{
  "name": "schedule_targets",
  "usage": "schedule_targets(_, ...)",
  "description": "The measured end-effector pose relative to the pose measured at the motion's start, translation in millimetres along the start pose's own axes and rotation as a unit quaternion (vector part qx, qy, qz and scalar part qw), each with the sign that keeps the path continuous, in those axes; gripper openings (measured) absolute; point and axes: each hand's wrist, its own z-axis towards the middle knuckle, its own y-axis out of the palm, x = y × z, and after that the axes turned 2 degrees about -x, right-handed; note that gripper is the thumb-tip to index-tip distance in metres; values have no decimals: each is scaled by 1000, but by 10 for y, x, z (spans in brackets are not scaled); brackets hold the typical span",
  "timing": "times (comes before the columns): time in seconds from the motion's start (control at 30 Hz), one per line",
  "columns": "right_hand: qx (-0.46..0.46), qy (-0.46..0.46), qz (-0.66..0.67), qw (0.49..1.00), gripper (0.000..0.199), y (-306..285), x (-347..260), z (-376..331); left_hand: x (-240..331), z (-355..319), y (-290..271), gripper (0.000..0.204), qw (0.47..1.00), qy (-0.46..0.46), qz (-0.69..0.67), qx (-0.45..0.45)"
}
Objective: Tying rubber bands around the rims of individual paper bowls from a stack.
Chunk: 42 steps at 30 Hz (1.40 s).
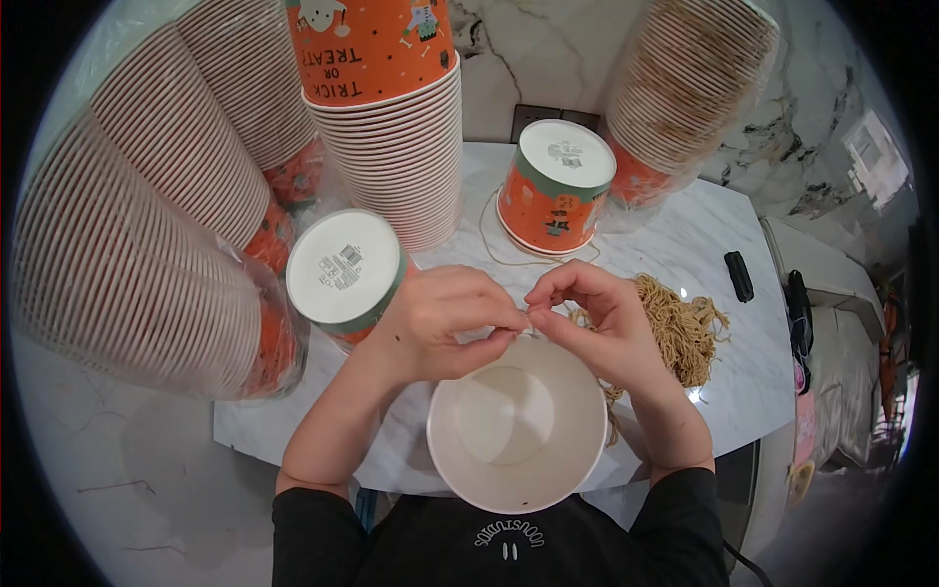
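Note:
A white-lined paper bucket (587,445) stands open end up in front of my chest, with a small dark spot on its near rim. At its far rim my left hand (440,318) and my right hand (599,318) meet, thumbs and forefingers pinched together. Whatever lies between the fingertips is too small and hidden to make out. Beside my right hand lies a tangled bundle of tan cords (685,333), partly covered by that hand. A few strands hang down next to the bucket's right side.
An upside-down bucket (337,269) stands left of my left hand, another (558,186) farther back. Behind rises a tall stack of orange buckets (386,147). Plastic-wrapped stacks (147,284) lean at left, one more (685,88) at back right. A black object (739,277) lies on the marbled table (753,382).

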Motion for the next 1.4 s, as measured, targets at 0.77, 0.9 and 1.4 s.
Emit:
schedule_targets(0.77,76,-241,-373,893,28,234,-35,-211,35,32,-43,16,755,-480,-438,-87)
schedule_targets(0.9,71,-203,-374,902,25,243,-94,-262,50,26,-18,12,753,-481,-444,-63)
schedule_targets(1.4,27,-1,-210,977,12,74,-63,-151,16,-4,30,11,763,-466,-440,-78)
